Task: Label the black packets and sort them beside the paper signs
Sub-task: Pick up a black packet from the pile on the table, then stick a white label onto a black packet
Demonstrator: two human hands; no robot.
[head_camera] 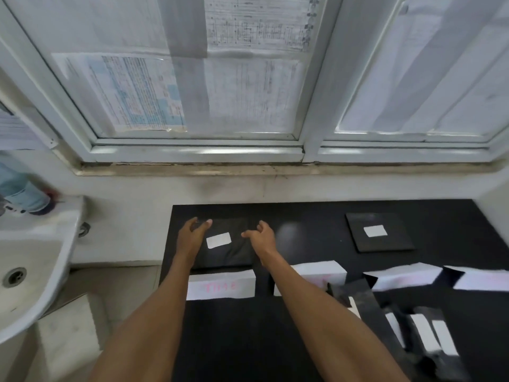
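So the labelled black packet (pixel 228 256) lies flat at the far left of the worktop (pixel 248 340), just behind the pink-lettered paper sign (pixel 220 286) and squared up to it. The hands flank it. The left hand (pixel 194 231) is at the far-left corner, can't tell if it's pinching. The right hand (pixel 260 234) is loosely curled over the right edge, holding nothing.

A flat black packet (pixel 231 256) bearing a white label lies just beyond the leftmost white paper sign (pixel 220 286). Another labelled packet (pixel 385 244) lies flat at the far right.

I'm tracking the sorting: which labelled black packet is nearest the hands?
The left packet, just beyond the pink-lettered sign; the back-right packet lies alone, far off.
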